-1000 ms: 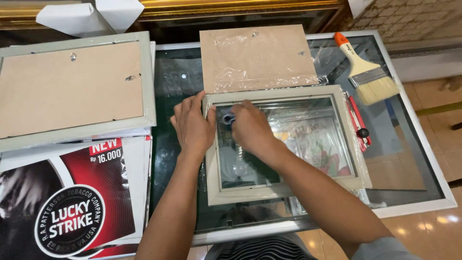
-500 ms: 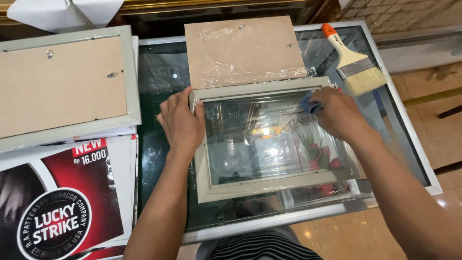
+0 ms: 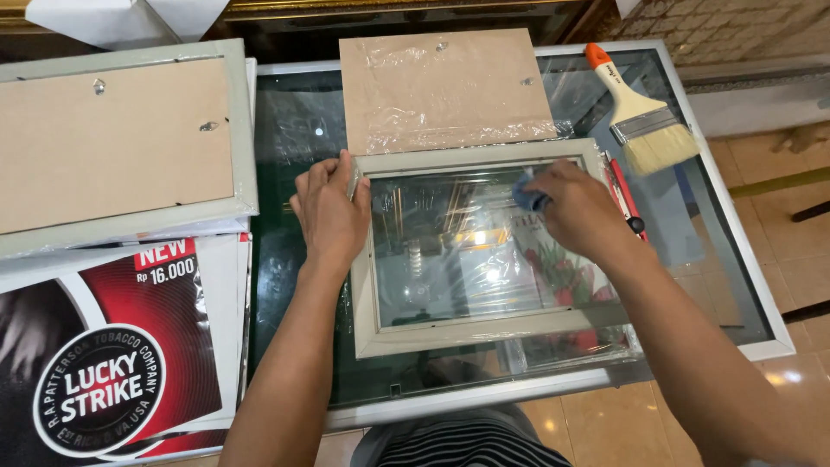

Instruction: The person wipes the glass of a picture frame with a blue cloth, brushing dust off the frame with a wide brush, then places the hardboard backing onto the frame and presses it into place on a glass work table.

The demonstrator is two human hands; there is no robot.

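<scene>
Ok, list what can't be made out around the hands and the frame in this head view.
- Small blue cloth: mostly covered by the right hand; its shape is hidden.
- Right hand's grip: fingertips are curled under, out of sight.
- Red-handled tool beside the pale wooden picture frame: partly behind the right hand; its kind is unclear.
- Frame's glass: reflections blur what lies beneath.
- Left hand: its palm hides the frame's left edge.

Glass-topped table [image 3: 726, 285] over tan floor tiles [image 3: 795, 259]

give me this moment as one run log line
left hand: flat on picture frame left edge | right hand: presses blue cloth on glass, top right | paintbrush: lying on glass table
</scene>
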